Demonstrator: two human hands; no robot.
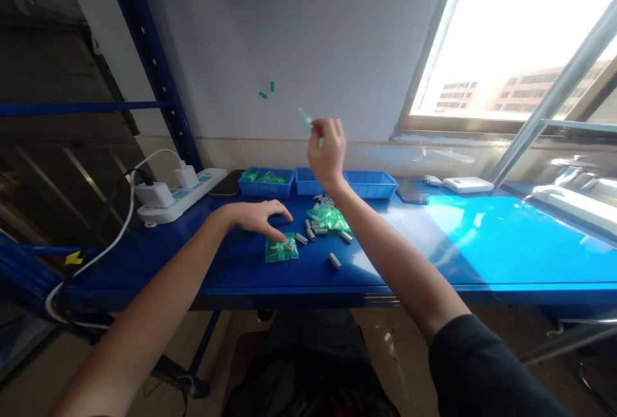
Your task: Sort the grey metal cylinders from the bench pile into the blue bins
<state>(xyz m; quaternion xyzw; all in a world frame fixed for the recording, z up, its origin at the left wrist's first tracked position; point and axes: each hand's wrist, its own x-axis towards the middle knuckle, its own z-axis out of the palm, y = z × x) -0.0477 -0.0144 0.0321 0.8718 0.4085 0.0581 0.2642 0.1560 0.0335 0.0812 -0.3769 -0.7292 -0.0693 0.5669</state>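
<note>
My right hand [328, 150] is raised in front of the wall, its fingers pinched on a narrow pale green strip [304, 117]. Whether the strip is tape or plastic I cannot tell. Lower down, my left hand [263, 216] is open, thumb and fingers apart, just above a small green clear bag [282, 248] with small pieces inside. Beside that bag lie several short silver metal pieces, one of them a block [335, 261] near the table's front. A pile of green clear bags [330, 218] sits behind them, partly hidden by my right forearm.
Along the wall stand blue bins, one with green bags [266, 177] in it and another bin [370, 184] at right. A white power strip [180, 202] with plugs and cables is on the left. Two teal bits of tape [267, 90] stick to the wall. The blue table [409, 256] reaches right.
</note>
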